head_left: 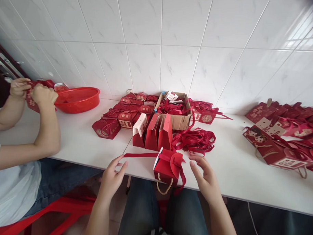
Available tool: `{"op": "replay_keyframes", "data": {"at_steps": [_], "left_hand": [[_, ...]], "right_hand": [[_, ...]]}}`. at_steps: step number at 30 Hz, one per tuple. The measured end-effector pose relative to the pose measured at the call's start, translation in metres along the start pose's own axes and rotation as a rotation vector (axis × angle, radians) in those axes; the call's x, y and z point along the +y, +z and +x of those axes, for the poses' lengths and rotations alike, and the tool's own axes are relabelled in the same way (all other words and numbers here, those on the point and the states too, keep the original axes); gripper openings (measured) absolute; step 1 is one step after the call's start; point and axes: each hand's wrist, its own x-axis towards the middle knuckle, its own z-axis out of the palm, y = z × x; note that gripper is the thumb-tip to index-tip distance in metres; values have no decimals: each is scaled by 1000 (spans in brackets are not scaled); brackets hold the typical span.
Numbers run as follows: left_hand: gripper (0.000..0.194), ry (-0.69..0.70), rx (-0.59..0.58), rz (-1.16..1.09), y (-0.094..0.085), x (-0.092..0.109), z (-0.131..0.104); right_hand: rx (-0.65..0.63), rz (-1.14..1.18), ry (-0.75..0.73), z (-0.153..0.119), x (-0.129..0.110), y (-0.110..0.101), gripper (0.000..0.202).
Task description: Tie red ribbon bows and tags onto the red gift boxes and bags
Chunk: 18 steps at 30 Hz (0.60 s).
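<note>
A small red gift box (166, 167) with a rope handle lies at the table's front edge before me. A red ribbon (141, 155) runs across it, one end stretching left and another hanging down its right side. My left hand (113, 175) is open, thumb and fingers apart, with its index fingertip right by the ribbon's left end; whether they touch I cannot tell. To the right of the box, my right hand (206, 175) is open and holds nothing. A pile of loose red ribbons (195, 140) lies just beyond it. Several unclosed red boxes (152, 133) stand behind the gift box.
Finished red boxes (125, 111) sit in rows toward the wall, beside a cardboard box (181, 121) of ribbons. More gift boxes (283, 150) lie at the right. On the left, a red basin (80, 103) stands near a co-worker's hands (44, 94), which hold a red box.
</note>
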Motion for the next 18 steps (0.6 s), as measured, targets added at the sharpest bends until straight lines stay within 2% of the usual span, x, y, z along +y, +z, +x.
{"op": "replay_keyframes", "data": {"at_steps": [4, 8, 13, 18], "left_hand": [[54, 12, 35, 24, 3, -11, 4], [52, 116, 69, -11, 21, 0, 1], [35, 221, -135, -150, 42, 27, -11], [41, 255, -290, -298, 62, 51, -11]], "right_hand": [[-105, 59, 144, -14, 24, -5, 32], [-195, 138, 173, -22, 32, 8, 35], [-233, 201, 201, -23, 36, 20, 37], [-247, 211, 232, -22, 38, 19, 35]]}}
